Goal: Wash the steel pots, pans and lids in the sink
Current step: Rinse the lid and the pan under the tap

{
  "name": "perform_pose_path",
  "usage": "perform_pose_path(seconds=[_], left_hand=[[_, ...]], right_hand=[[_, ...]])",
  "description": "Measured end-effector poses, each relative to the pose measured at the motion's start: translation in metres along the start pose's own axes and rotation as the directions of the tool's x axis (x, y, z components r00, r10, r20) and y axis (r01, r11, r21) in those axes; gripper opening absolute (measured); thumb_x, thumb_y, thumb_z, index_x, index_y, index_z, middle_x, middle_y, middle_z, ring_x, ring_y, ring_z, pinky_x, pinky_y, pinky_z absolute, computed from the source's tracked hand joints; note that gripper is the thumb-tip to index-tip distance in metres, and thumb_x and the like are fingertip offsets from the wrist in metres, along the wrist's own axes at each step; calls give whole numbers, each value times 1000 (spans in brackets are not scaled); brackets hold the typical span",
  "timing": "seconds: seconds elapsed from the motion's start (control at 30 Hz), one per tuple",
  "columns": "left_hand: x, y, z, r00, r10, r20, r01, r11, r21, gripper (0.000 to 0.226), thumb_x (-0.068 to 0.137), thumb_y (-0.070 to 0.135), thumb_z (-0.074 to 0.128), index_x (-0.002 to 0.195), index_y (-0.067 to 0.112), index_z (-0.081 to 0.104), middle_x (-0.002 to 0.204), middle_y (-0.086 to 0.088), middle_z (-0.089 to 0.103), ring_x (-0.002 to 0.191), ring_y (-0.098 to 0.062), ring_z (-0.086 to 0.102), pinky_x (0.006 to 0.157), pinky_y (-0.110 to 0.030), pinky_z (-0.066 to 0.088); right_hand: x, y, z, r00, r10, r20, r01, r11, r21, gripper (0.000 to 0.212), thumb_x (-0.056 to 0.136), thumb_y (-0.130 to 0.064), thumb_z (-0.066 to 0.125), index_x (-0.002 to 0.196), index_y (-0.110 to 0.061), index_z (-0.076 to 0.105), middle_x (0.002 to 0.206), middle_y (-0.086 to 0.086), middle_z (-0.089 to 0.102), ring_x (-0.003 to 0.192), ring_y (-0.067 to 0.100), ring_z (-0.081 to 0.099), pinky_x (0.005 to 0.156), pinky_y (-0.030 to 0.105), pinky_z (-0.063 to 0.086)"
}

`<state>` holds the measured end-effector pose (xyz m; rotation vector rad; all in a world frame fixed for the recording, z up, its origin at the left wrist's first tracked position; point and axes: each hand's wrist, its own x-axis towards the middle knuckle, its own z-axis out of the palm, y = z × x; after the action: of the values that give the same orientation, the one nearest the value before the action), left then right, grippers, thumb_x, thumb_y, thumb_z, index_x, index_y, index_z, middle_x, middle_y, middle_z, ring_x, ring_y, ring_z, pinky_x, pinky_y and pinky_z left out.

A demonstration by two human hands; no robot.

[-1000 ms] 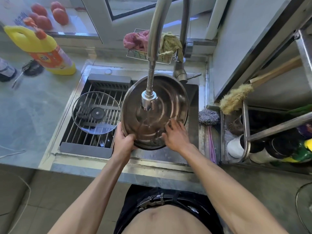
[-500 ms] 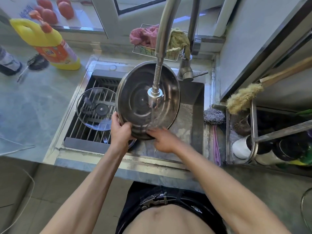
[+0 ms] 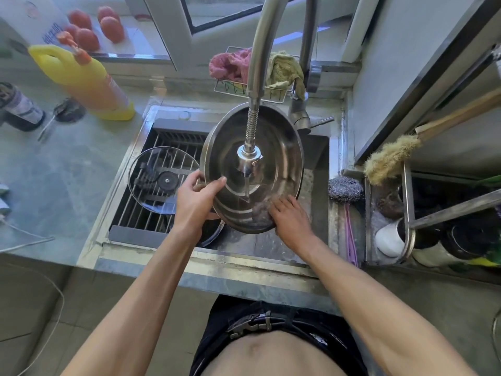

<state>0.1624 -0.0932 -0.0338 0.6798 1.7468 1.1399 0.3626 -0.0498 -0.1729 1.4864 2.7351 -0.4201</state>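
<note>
A large steel pan (image 3: pixel 273 147) is tilted up over the sink (image 3: pixel 314 169), its hollow side facing me, under the faucet head (image 3: pixel 249 156) with water running into it. My left hand (image 3: pixel 196 198) grips its left rim, thumb inside the bowl. My right hand (image 3: pixel 291 214) lies with straight fingers against the wet lower inside of the pan. A glass lid (image 3: pixel 162 180) with a black knob rests on the drying rack (image 3: pixel 151 213) to the left. Another dark pan edge (image 3: pixel 212 234) shows under my left wrist.
A steel scourer (image 3: pixel 345 189) sits on the sink's right rim beside a brush (image 3: pixel 390 158) and a metal shelf of crockery (image 3: pixel 406 232). Yellow detergent bottle (image 3: pixel 86 82) stands on the left counter. A wire basket of cloths (image 3: pixel 252 71) hangs behind the faucet.
The pan has tipped and shifted right under the faucet. My left hand moved up its left rim, thumb now inside. My right hand slid right along the lower inside.
</note>
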Motion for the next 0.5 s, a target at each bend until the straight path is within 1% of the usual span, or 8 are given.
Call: perform_pose_path(seconds=[0.07,0.1,0.17,0.2,0.23,0.3,0.43,0.5], left_hand=[[1,-1,-2,1000,-5,-18,6,1000,12,15,94,14,68,108,14,62,87,0,78,83,-18,77,61,-39,63],[2,-3,-3,1000,-15,-24,15,1000,16,13,94,13,66,107,16,63,87,-1,78,83,-19,77,60,-39,63],[5,-8,-6,998,-42,-35,42,999,-1,15,94,10,63,106,20,64,97,-5,75,84,-22,75,56,-37,60],[6,-12,-7,997,-66,-44,65,998,-18,17,94,9,60,106,22,63,101,-6,72,83,-22,74,54,-35,59],[8,-15,-8,994,-95,-51,94,995,-35,19,95,8,58,106,23,62,104,-7,71,82,-21,72,52,-33,58],[12,-24,-8,985,-165,-56,162,986,-48,19,97,9,55,105,26,60,105,-8,69,81,-21,69,51,-32,58],[19,-38,-1,960,-279,12,280,959,-45,26,95,9,51,111,29,57,106,-10,71,88,-28,72,57,-38,60],[23,-42,4,941,-333,63,335,942,-24,30,95,7,48,113,30,55,98,-9,72,83,-27,72,62,-40,61]], right_hand=[[-1,1,0,999,-30,-17,31,999,28,54,94,-1,46,148,-10,45,155,12,42,147,26,33,123,36,2],[-1,3,0,998,-38,-41,40,998,51,53,89,0,52,142,-10,54,148,11,51,142,27,40,123,37,6],[-4,10,0,991,-39,-132,55,991,121,43,74,0,62,114,-11,74,117,8,71,119,30,60,120,40,18],[-5,14,0,981,-33,-193,66,984,166,33,69,-1,64,97,-11,78,98,4,74,104,29,65,117,41,24],[-7,18,-1,967,-20,-253,75,975,208,23,65,-2,66,82,-12,78,83,2,72,93,28,66,115,41,28],[-12,22,-4,952,17,-307,70,961,269,11,65,-2,70,68,-12,74,69,1,67,85,24,64,115,42,30],[-21,31,-6,922,111,-370,12,949,315,22,62,10,66,56,-11,67,61,2,62,79,22,63,118,34,23],[-27,36,-9,910,157,-384,-11,934,357,27,61,17,61,54,-9,62,59,2,60,74,23,62,117,37,26]])
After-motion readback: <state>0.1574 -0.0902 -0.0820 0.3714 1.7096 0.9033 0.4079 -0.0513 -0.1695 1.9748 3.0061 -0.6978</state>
